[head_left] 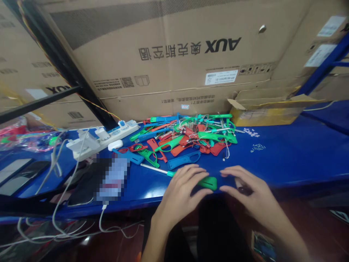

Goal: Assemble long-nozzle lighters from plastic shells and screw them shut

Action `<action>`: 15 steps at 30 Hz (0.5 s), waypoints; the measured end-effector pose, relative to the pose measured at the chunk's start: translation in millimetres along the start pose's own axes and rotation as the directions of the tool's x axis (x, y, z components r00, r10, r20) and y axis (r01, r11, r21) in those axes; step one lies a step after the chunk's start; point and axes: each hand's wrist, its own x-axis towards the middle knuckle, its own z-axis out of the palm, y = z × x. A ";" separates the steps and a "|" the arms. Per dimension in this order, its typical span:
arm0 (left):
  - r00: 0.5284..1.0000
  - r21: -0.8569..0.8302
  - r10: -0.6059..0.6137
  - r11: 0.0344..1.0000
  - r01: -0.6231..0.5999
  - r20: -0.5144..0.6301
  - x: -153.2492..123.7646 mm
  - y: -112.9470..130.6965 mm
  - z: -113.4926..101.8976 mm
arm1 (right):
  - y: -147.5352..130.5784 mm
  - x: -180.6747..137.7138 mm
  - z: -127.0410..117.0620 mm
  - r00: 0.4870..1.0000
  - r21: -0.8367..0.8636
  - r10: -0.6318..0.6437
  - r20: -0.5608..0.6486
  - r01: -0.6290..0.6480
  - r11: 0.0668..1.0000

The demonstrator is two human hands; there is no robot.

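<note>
Hands [181,189] at green lighter [209,183]; 1 open box [265,117], contents hidden.

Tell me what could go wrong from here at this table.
The green stick lighter in the left hand could slip off the near edge of the blue table. The white charging cable droops below that edge and might snag, dragging the phone. The small pale pieces lying loose on the right could scatter if brushed.

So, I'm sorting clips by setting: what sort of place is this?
Likely a small assembly workshop: loose coloured lighter casings heaped on a blue worktable, before an upside-down AUX air-conditioner carton.
</note>
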 end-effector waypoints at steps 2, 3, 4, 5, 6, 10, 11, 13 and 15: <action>0.999 0.020 0.024 0.999 -0.025 0.045 0.8 -0.1 -0.9 | -3.1 9.4 -2.3 0.987 0.220 0.074 -0.141 -0.042 0.975; 0.997 0.034 0.039 0.999 -0.041 0.062 1.3 -0.1 -1.1 | -4.1 15.7 -0.6 0.972 0.355 0.115 -0.203 -0.037 0.934; 0.996 0.051 0.049 0.997 -0.053 0.080 1.7 0.1 -1.4 | -4.8 22.7 3.3 0.955 0.476 0.153 -0.253 -0.014 0.879; 0.994 0.067 0.055 0.996 -0.062 0.099 2.3 0.5 -1.7 | -5.6 29.8 9.1 0.938 0.566 0.181 -0.296 0.020 0.824; 0.992 0.080 0.055 0.995 -0.065 0.117 2.9 1.1 -2.1 | -6.5 36.3 16.6 0.920 0.615 0.197 -0.338 0.057 0.787; 0.986 0.122 0.026 0.991 -0.047 0.164 5.0 4.2 -3.8 | -11.6 49.0 49.2 0.867 0.519 0.109 -0.487 0.187 0.834; 0.986 0.131 0.020 0.990 -0.042 0.168 5.4 4.7 -4.0 | -12.6 48.7 54.6 0.855 0.484 0.065 -0.515 0.227 0.845; 0.985 0.141 0.006 0.990 -0.031 0.172 5.8 5.2 -4.2 | -13.8 46.5 59.6 0.841 0.474 0.032 -0.541 0.273 0.837; 0.984 0.137 -0.006 0.990 -0.019 0.178 5.9 5.5 -4.4 | -13.7 44.8 58.7 0.847 0.521 0.065 -0.528 0.263 0.812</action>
